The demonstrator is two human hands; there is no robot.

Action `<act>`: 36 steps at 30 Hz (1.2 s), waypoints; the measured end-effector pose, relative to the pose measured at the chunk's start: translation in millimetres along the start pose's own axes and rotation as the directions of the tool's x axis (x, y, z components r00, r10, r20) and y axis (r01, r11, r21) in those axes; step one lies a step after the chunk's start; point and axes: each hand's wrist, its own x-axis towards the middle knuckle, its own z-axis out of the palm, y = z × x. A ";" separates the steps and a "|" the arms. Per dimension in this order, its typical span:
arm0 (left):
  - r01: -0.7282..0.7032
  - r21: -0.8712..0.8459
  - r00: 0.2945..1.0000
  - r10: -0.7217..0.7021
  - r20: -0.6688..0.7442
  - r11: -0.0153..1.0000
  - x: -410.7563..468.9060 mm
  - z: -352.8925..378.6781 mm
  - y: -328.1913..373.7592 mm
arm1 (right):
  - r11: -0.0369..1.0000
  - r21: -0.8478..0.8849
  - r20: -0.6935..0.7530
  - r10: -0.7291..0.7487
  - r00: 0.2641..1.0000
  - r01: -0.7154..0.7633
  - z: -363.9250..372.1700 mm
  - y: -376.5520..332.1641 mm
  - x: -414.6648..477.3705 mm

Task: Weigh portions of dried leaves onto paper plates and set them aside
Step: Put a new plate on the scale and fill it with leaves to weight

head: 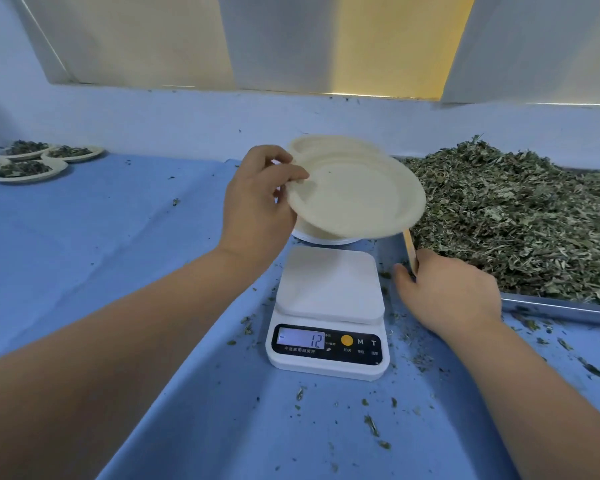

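As the left hand pinches the plate, right hand gripping a stick, centre it flat on the near scale.

scale lower centre | plate stack just above it | leaf tray right | filled plates upper left

Both forearms reach forward: left hand raised, pinching a paper plate; right hand lower, gripping a wooden stick.

A blue cloth lies creased — behind it a pale wall (shaded window panels above).
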 end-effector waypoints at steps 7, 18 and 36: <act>0.165 -0.147 0.986 -0.161 0.044 0.975 -49.1 -9.0 -6.9 | 1.000 -0.009 -0.022 -0.006 1.000 0.006 -2.6 1.6 -1.3; 0.313 -0.189 0.948 -0.294 0.123 0.931 -68.1 -21.1 -30.4 | 0.997 -0.083 -0.030 -0.013 0.999 0.010 0.2 0.5 0.0; 0.528 -0.029 0.805 -0.489 0.336 0.849 -73.1 -17.8 -34.9 | 0.998 -0.066 -0.038 0.001 0.999 -0.003 -1.6 1.7 -1.9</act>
